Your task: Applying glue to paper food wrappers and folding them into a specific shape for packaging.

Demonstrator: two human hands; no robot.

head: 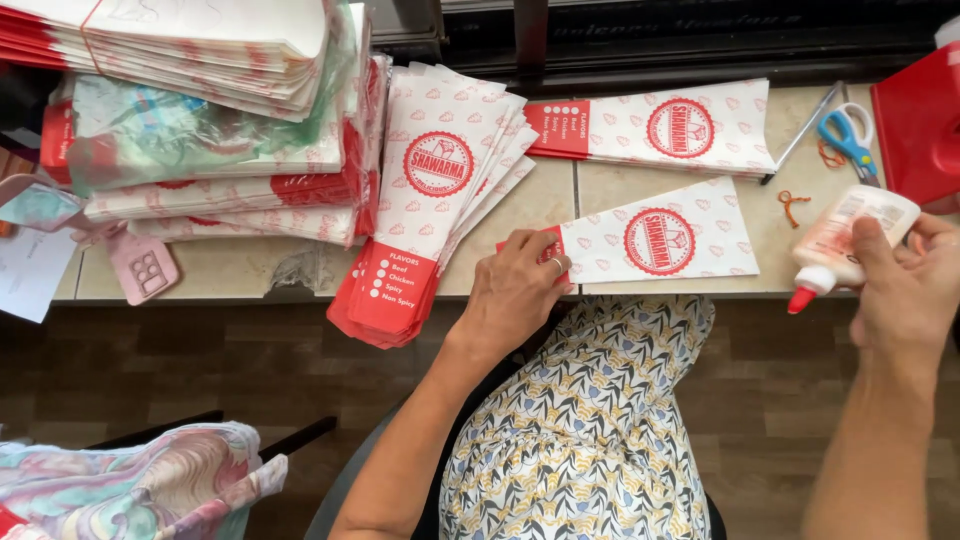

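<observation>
My left hand presses down on the red end of a white paper sleeve with a red round emblem, lying flat at the counter's front edge. My right hand grips a white glue bottle with a red nozzle, tilted with the tip pointing down to the left, just right of the sleeve. A fanned stack of the same printed sleeves lies left of my left hand. Another small pile of sleeves sits further back.
Tall stacks of sleeves, some wrapped in plastic, fill the back left. Blue-handled scissors and orange rubber bands lie at the back right beside a red container. The tiled counter ends above my patterned lap.
</observation>
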